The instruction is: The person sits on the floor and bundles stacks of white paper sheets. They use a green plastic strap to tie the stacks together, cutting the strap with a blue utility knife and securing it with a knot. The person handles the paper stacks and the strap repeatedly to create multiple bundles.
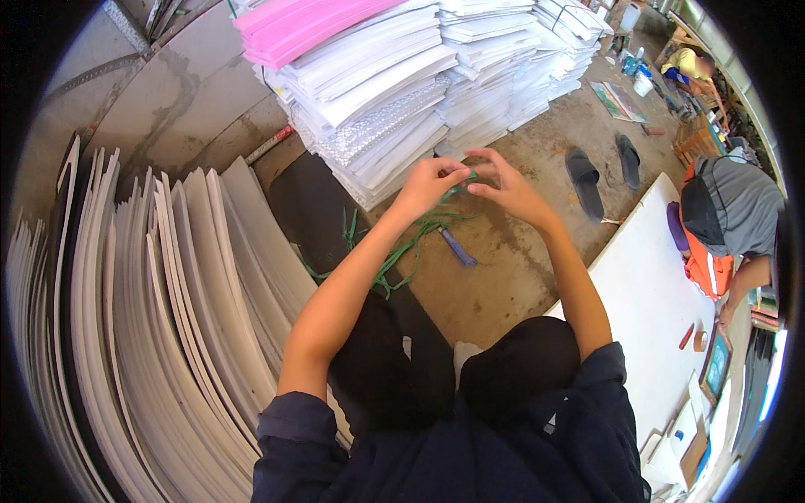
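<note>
My left hand (430,186) is closed in a pinch on green plastic string (453,192) in front of the stacked sheets. Just to its right, my right hand (509,191) curves around the string's end with thumb and forefinger apart. Its other fingers are partly blurred. More of the green string lies in a loose tangle (426,228) below my hands, trailing left past my left forearm and over a dark flat board (306,194). A short bluish-purple stick-like thing (458,248) rests on the floor beside the tangle.
Tall stacks of white sheets (377,84), topped with pink sheets (314,25), rise ahead. Many pale boards (193,277) stand on edge at left. Black sandals (585,184) lie right of my hands. A white tabletop (646,277) is at right, with a person (738,201) bending there; another person (689,67) sits farther back.
</note>
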Tool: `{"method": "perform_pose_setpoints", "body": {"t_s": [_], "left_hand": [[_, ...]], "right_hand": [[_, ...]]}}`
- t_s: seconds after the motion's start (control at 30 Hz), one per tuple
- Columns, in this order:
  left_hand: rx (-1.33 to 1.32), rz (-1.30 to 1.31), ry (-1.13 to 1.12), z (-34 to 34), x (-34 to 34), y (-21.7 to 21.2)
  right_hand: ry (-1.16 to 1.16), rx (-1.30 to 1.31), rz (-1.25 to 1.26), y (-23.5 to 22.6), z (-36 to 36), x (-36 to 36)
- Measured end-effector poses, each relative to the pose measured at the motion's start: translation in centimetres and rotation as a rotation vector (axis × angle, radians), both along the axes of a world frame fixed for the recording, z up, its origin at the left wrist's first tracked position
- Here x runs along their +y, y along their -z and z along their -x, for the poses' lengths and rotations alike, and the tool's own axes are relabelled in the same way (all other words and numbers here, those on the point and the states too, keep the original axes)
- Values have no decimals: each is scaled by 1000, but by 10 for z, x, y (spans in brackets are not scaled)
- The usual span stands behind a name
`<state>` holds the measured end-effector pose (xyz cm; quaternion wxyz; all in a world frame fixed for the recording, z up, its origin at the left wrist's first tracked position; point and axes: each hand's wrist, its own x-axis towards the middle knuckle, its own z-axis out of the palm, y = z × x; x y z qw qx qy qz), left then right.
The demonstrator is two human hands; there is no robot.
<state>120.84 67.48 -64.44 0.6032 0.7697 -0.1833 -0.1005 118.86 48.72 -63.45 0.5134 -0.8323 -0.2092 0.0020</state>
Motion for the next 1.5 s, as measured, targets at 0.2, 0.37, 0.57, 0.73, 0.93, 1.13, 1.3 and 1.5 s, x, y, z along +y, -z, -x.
{"method": "perform_pose_setpoints", "body": {"t_s": [0.2,0.37,0.57,0.73,0.93,1.13,1.3,1.5], "left_hand": [[-145,-110,-109,-9,46,-1],[184,262,-224,-37,82,8],[214,403,-166,-26,41,13],[30,209,-27,-13,21,15],[234,379,-121,1,9,-12],[125,425,-172,2,8,-12],[-99,352,-171,-1,0,-9],[-108,140,-129,7,-2,-18]], "right_hand": [[227,138,-268,-9,-8,-39],[995,-24,-768,50,-6,-203],[914,127,369,64,-5,-172],[247,-329,186,9,-14,-24],[117,75,-302,-1,2,21],[146,98,-427,-9,10,35],[257,56,-514,-8,7,37],[333,1,-576,-8,4,36]]}}
